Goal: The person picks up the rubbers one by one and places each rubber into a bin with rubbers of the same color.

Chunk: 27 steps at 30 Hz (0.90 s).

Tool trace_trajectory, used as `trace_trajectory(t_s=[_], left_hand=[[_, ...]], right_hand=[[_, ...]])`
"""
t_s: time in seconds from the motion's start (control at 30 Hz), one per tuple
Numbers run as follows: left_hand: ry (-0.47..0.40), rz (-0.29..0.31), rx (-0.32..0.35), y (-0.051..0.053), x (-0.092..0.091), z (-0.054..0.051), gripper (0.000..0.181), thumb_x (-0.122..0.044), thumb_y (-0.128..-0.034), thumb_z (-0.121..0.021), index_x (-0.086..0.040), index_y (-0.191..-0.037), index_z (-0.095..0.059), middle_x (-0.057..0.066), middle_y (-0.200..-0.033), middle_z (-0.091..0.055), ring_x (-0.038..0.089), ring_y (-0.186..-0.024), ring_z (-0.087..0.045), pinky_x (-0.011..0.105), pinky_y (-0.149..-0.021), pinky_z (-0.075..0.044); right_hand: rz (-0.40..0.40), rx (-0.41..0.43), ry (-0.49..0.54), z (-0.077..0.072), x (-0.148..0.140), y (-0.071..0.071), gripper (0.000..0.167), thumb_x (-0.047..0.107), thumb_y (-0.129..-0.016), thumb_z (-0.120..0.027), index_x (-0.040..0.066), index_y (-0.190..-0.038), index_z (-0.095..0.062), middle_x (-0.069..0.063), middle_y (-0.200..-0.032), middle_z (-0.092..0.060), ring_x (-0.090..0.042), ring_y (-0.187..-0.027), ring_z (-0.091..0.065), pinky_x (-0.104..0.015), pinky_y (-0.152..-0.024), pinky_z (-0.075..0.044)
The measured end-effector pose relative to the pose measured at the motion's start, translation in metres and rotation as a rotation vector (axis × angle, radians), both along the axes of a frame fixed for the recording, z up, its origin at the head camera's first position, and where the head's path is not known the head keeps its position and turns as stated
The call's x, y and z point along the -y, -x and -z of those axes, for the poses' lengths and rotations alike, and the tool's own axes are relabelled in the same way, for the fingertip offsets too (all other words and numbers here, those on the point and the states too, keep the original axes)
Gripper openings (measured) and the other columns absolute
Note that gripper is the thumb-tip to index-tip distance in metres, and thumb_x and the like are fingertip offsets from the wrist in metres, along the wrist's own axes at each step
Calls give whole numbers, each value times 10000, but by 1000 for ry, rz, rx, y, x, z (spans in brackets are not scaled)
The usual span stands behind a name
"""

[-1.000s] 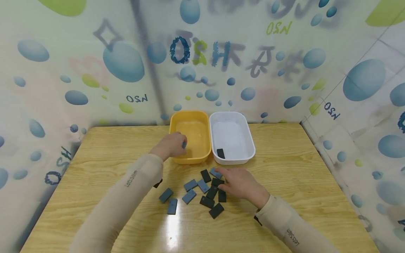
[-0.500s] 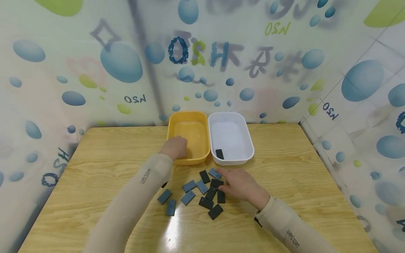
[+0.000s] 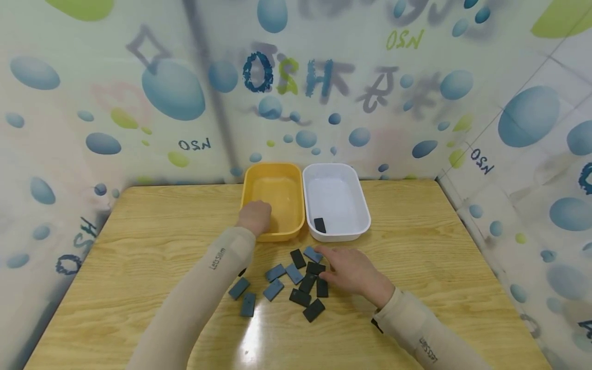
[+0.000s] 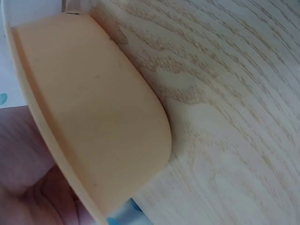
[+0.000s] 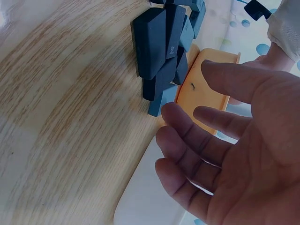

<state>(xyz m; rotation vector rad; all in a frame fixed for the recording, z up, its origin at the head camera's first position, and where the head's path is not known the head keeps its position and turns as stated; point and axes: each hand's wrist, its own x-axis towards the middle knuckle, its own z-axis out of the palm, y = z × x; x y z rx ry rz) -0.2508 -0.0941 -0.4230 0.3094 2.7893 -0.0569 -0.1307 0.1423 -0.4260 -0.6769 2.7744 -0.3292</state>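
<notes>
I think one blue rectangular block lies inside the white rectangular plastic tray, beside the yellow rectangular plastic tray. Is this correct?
Not entirely: it is a black rectangular block that lies inside the white rectangular plastic tray, not a blue one, as the head view shows. The yellow rectangular plastic tray is indeed beside it.

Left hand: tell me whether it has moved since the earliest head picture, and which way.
Yes. In the head view, the left hand has shifted rightward against the yellow bin, from about its left rim to farther over its inside.
</notes>
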Motion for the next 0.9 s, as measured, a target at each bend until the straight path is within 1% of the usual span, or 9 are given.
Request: trace_trajectory(t_s=[0.17, 0.3, 0.43, 0.5, 0.6, 0.67, 0.73, 0.8, 0.9], left_hand=[[-5, 12, -14, -1, 1, 2, 136, -28, -890, -568, -27, -958, -686, 116, -897, -670, 214, -760, -612, 348, -707, -550], [-5, 18, -14, -3, 0, 2, 125, -29, -902, -568, -24, -949, -684, 114, -869, -663, 210, -742, -610, 344, -691, -549], [-11, 20, -18, -5, 0, 0, 118, -33, -904, -563, -32, -927, -679, 104, -843, -651, 203, -721, -597, 335, -653, -535], [-16, 20, -29, -5, 0, -3, 114, -39, -907, -556, -42, -911, -670, 94, -837, -632, 199, -710, -577, 330, -627, -518], [-39, 9, -44, -5, 1, -13, 107, -54, -920, -540, -61, -887, -642, 86, -834, -615, 201, -706, -562, 337, -607, -499], [-63, 10, -55, -6, 3, -22, 84, -91, -931, -555, -72, -902, -632, 80, -862, -625, 207, -735, -582, 356, -635, -505], [-90, 17, -65, -7, 4, -33, 92, -145, -934, -591, -75, -964, -642, 82, -928, -657, 225, -799, -626, 381, -687, -529], [-112, 32, -70, -10, 5, -44, 186, -208, -932, -626, -79, -1064, -649, 80, -1030, -677, 245, -889, -656, 405, -747, -543], [-128, 61, -79, -16, 7, -54, 318, -268, -927, -651, -95, -1193, -641, 77, -1165, -676, 272, -998, -666, 427, -804, -554]], right_hand=[[-5, -7, 5, 0, 1, -2, 574, 332, -880, -712, 172, -1388, -498, 64, -777, -597, -73, -662, -515, -298, -628, -439], [-6, -4, 4, 0, 1, -3, 572, 334, -881, -711, 169, -1387, -501, 71, -768, -590, -67, -654, -510, -290, -619, -436], [-5, 8, 2, 1, 1, -3, 575, 339, -885, -706, 170, -1394, -496, 84, -753, -577, -60, -639, -500, -278, -602, -428], [-7, 9, 5, 1, 1, -3, 580, 336, -888, -702, 164, -1401, -491, 84, -747, -579, -60, -635, -504, -282, -603, -432], [-8, 6, 15, 1, 0, -2, 586, 328, -890, -700, 154, -1407, -487, 85, -739, -577, -62, -634, -510, -295, -617, -443], [-8, 5, 24, 1, -1, -1, 588, 319, -888, -703, 147, -1407, -487, 85, -724, -571, -67, -627, -514, -306, -620, -447], [-4, 7, 26, 0, -1, 0, 588, 319, -887, -704, 150, -1406, -486, 90, -713, -561, -66, -619, -509, -305, -613, -443], [-2, 9, 24, 0, -1, 0, 589, 322, -886, -706, 156, -1405, -485, 93, -704, -557, -64, -609, -504, -299, -598, -436], [-3, 7, 20, 1, -1, 1, 594, 329, -883, -709, 162, -1406, -483, 92, -710, -560, -63, -609, -501, -293, -589, -428]])
